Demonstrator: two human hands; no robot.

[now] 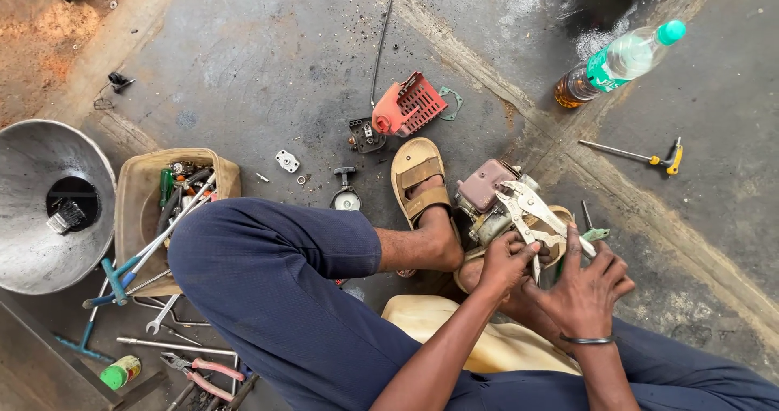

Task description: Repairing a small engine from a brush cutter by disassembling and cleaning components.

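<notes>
we're gripping locking pliers [531, 216] with left hand [505, 263], right hand [586, 285] fingers spread over small engine [487, 200], steadying it between sandalled feet.

— What sort of place is this?

— A small-engine repair workshop, worked at floor level. The stained, oil-marked grey concrete floor [268, 62] carries loose parts everywhere.

— What shows it?

— Take the tan plastic tub [134, 196] crammed with screwdrivers and T-handle wrenches as the marker. Below it lie spanners and red-handled pliers [204, 372]. To its right sit a red slatted engine cover [408, 104] and a partly stripped small engine [491, 200]. Left of it stands a wide grey metal funnel [32, 176].
</notes>
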